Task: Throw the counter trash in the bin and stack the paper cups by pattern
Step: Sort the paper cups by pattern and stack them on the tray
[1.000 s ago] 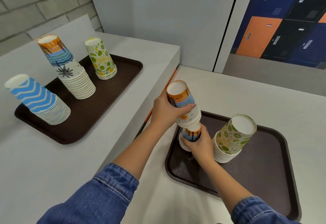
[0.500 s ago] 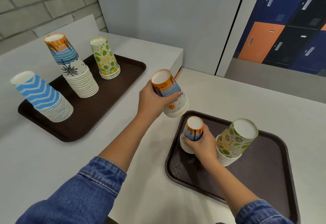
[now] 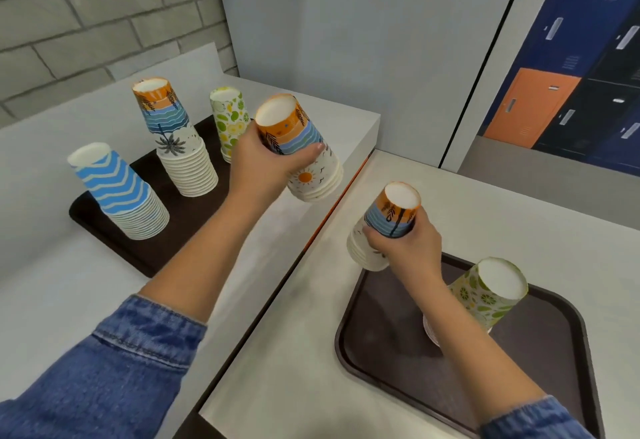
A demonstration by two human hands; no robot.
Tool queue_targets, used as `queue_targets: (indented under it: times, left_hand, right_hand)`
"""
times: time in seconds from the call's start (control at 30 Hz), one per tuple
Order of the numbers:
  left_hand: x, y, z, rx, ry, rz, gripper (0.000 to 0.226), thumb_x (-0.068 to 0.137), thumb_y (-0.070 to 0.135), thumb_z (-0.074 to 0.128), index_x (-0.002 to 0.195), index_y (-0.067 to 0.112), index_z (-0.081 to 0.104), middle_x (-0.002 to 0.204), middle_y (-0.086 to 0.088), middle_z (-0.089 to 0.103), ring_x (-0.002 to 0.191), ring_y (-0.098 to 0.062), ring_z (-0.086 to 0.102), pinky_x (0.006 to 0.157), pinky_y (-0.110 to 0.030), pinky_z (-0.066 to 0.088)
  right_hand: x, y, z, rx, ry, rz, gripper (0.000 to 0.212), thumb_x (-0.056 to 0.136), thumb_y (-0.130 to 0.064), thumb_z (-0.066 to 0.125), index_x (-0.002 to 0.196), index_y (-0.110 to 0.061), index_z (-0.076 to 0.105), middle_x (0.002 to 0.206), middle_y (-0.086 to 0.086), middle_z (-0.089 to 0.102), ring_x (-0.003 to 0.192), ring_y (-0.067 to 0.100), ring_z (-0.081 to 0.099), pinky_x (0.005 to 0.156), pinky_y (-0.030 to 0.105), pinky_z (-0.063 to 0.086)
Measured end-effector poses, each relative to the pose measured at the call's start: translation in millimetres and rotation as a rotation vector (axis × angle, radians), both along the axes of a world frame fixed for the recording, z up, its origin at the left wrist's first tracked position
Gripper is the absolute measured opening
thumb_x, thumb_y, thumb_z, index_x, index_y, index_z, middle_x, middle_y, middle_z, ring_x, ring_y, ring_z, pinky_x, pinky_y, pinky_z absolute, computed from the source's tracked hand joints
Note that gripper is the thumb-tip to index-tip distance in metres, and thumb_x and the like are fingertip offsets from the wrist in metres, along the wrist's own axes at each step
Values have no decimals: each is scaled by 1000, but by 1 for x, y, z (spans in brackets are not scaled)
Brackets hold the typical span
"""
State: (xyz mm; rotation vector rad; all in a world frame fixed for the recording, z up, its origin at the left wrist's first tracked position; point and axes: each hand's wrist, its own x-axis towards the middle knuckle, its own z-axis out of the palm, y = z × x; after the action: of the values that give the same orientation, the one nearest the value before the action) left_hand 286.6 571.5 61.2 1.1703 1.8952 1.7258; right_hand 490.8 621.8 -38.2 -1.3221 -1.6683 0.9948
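I am looking down at two pale counters that meet at a corner, with a brown tray on each. I take the far tray (image 3: 152, 258), on the left counter, as my landmark.

My left hand (image 3: 266, 165) is raised just right of the far tray, over its right end. Its fingers are wrapped tight around a short stack of sunset cups (image 3: 301, 151), upside down and tilted, orange band on top, blue waves below, a white band with a small sun at the bottom.

On the far tray stand three upside-down stacks. The blue zigzag stack (image 3: 117, 193) sits at its near left end. The tall sunset stack (image 3: 173, 137), with a palm tree print, stands behind it toward the middle. The lemon-and-lime stack (image 3: 228, 120) stands at the far right end, partly hidden behind my left hand.

Well to the right of the far tray, my right hand (image 3: 405, 248) is closed around a second small stack of sunset cups (image 3: 388, 224), also upside down, held above the far left corner of the near tray (image 3: 381, 352). I cannot tell whether its rim touches anything.

On the near tray, right of that hand, a citrus-print stack (image 3: 488, 293) leans to the right. Both forearms wear denim sleeves (image 3: 114, 369).
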Motion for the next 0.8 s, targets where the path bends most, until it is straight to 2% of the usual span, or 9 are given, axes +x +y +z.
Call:
queue_targets:
  times: [0.07,0.17,0.27,0.4,0.5,0.57,0.7,0.8]
  left_hand:
    - [-22,-7,25,34,44,65,58,66,28,86,115,13,59,104,9,67,91,4,64,77,-12,53]
    - [-63,-21,64,72,141,158,58,65,33,86,114,13,62,102,9,68,91,4,65,77,-12,52]
    - [-110,-34,99,76,217,227,55,65,36,85,110,14,63,103,7,69,93,1,66,79,-17,54]
    - [-166,-37,130,66,295,282,50,64,36,85,106,16,65,105,4,70,94,-5,68,85,-27,55]
    - [-202,-26,132,1,302,263,47,65,34,85,104,18,63,109,2,69,98,-10,67,89,-33,55]
    - [-221,-18,124,-54,296,251,56,63,34,86,110,14,61,113,0,68,101,-13,66,90,-36,54]
    - [-239,-7,102,-109,276,193,53,66,27,85,111,14,61,110,-2,68,95,-11,65,80,-26,51]
    - [-244,-5,79,-196,257,135,54,65,26,87,111,15,62,103,1,67,93,-11,63,80,-27,50]
  right_hand:
    - [-19,3,28,36,66,44,62,65,-29,86,118,-21,55,102,-13,61,94,7,60,81,25,52]
    - [-58,9,69,72,176,142,58,63,-28,87,111,-27,54,100,-17,61,90,0,61,80,21,53]
    - [-101,15,106,104,257,211,56,62,-30,88,108,-29,56,104,-12,65,96,6,65,85,30,56]
    - [-155,23,148,151,326,292,51,62,-29,88,103,-28,59,99,-13,69,92,4,67,85,30,57]
    - [-193,28,171,183,343,320,48,62,-27,88,100,-28,59,95,-14,68,90,3,67,84,31,58]
    - [-216,30,184,200,345,328,46,62,-29,88,97,-28,60,97,-11,70,90,6,68,84,33,58]
    - [-252,36,205,223,348,343,42,61,-28,88,89,-32,57,95,-10,70,90,8,69,84,36,58]
    - [-273,39,220,270,366,354,44,61,-28,87,96,-26,61,97,-8,71,89,7,69,83,34,59]
